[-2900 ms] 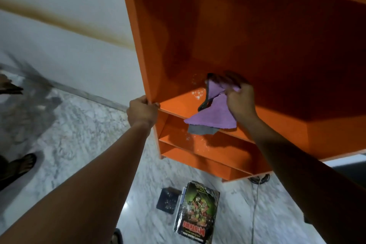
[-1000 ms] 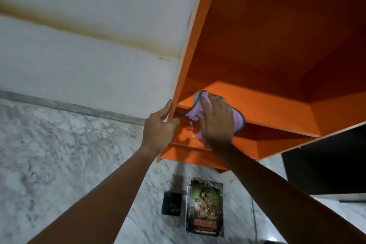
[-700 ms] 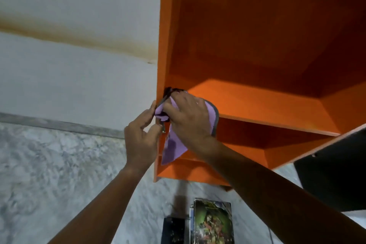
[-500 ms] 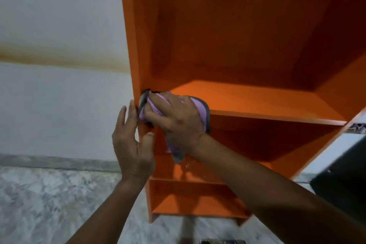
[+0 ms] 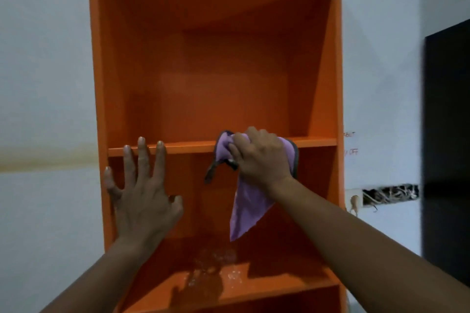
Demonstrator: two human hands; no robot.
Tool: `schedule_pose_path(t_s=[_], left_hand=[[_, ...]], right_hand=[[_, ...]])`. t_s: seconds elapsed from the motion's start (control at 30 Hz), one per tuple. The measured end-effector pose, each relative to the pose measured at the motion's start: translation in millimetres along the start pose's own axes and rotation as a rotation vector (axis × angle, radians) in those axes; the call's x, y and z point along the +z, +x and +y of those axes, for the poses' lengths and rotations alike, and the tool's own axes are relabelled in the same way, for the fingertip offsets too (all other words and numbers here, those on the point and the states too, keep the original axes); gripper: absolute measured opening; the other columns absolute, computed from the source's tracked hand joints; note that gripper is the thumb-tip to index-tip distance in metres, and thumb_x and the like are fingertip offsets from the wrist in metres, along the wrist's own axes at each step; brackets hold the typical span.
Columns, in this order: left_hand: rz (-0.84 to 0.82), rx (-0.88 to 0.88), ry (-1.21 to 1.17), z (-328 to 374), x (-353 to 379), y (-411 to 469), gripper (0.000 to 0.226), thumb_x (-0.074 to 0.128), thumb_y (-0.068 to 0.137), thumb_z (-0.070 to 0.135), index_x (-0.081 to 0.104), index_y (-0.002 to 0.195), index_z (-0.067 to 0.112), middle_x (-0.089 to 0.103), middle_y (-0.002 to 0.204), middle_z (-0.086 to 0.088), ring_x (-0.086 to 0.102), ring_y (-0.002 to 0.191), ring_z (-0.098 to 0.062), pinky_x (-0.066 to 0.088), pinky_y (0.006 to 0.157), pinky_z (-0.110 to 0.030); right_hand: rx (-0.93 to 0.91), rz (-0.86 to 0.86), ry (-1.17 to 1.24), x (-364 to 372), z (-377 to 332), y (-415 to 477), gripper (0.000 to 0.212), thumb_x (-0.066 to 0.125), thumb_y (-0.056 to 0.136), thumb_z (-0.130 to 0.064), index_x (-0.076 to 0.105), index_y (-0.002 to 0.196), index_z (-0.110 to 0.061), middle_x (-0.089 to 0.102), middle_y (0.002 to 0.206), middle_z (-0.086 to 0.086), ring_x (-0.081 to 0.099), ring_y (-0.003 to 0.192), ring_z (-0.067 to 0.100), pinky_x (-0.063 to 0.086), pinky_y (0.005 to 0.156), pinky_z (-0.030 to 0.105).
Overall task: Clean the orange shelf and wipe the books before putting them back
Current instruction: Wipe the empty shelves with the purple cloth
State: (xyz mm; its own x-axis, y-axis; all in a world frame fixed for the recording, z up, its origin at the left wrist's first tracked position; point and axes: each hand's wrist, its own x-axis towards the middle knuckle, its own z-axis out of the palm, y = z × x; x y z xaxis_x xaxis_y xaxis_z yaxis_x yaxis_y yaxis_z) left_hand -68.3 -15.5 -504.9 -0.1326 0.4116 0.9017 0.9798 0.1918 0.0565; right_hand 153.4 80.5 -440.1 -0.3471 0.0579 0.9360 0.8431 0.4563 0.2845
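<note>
At the front edge of the middle board of the tall orange wooden shelf (image 5: 229, 84), right hand (image 5: 262, 157) grips purple grey-edged cloth (image 5: 244, 208); left hand (image 5: 142, 193) rests spread, fingers straight. Risk: wet patch (image 5: 216, 269) on lower board may be missed, dampening returned books.

The orange shelf (image 5: 218, 71) stood upright against the wall, a tall open-fronted unit, orange inside and out. Its middle board (image 5: 188, 146) ran level, seen almost edge-on. A purple cloth (image 5: 245, 208) with a grey border was bunched over that board's front edge, toward 3 o'clock from the board's midpoint, gripped there by the right hand (image 5: 262, 157). One loose corner hung toward 6 o'clock, in front of the compartment below. The lower board (image 5: 279, 284), at 6 o'clock, carried pale, wet-looking smears near its middle.
</note>
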Motion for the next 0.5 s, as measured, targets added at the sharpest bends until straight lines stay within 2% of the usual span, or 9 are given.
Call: schedule_pose_path(t_s=[0.13,0.23,0.33,0.4,0.47,0.5], left_hand=[[-0.064,-0.075,0.029,17,-6,2,0.113,0.066,0.07,0.056,0.011,0.162,0.02,0.009,0.168,-0.016,0.007,0.155,-0.038,0.004,0.118,-0.062],[-0.186,-0.126,0.052,27,-25,3,0.114,0.063,0.077,0.06,-0.004,0.162,0.022,-0.003,0.169,-0.016,-0.003,0.155,-0.037,-0.004,0.119,-0.06],[-0.381,-0.177,0.05,41,-55,-3,0.107,0.053,0.085,0.064,-0.012,0.16,0.025,-0.011,0.167,-0.018,-0.012,0.154,-0.039,-0.006,0.121,-0.061],[-0.54,-0.187,0.008,53,-73,-9,0.099,0.052,0.088,0.062,-0.005,0.161,0.027,-0.007,0.168,-0.017,-0.011,0.154,-0.039,-0.006,0.121,-0.061],[-0.691,-0.155,-0.078,61,-88,-21,0.082,0.054,0.091,0.054,0.018,0.159,0.027,0.01,0.168,-0.015,-0.002,0.155,-0.038,0.0,0.121,-0.06],[-0.725,-0.143,-0.127,65,-93,-27,0.072,0.056,0.091,0.049,0.032,0.154,0.025,0.023,0.165,-0.013,0.006,0.155,-0.037,0.005,0.122,-0.059]], right_hand=[[0.225,-0.091,0.004,-27,62,-32,0.027,0.033,0.103,-0.037,0.053,0.094,-0.02,0.05,0.083,0.002,0.044,0.07,0.021,0.04,0.065,0.038],[0.417,-0.135,0.056,-44,88,-46,0.015,0.045,0.102,-0.025,0.057,0.106,-0.017,0.054,0.095,0.005,0.047,0.084,0.02,0.035,0.075,0.032],[0.552,-0.155,0.144,-66,85,-53,0.018,0.052,0.099,-0.011,0.06,0.115,-0.012,0.057,0.106,0.008,0.053,0.095,0.026,0.034,0.076,0.03],[0.694,-0.13,0.322,-89,71,-57,0.017,0.051,0.094,0.0,0.063,0.1,-0.011,0.061,0.096,0.004,0.056,0.086,0.023,0.034,0.068,0.027],[0.909,-0.186,0.49,-109,55,-70,0.021,0.049,0.096,-0.001,0.061,0.086,-0.015,0.06,0.081,0.0,0.056,0.075,0.017,0.033,0.058,0.023],[0.98,-0.214,0.524,-115,47,-81,0.021,0.05,0.098,-0.004,0.061,0.086,-0.017,0.06,0.08,0.0,0.056,0.073,0.015,0.032,0.057,0.021]])
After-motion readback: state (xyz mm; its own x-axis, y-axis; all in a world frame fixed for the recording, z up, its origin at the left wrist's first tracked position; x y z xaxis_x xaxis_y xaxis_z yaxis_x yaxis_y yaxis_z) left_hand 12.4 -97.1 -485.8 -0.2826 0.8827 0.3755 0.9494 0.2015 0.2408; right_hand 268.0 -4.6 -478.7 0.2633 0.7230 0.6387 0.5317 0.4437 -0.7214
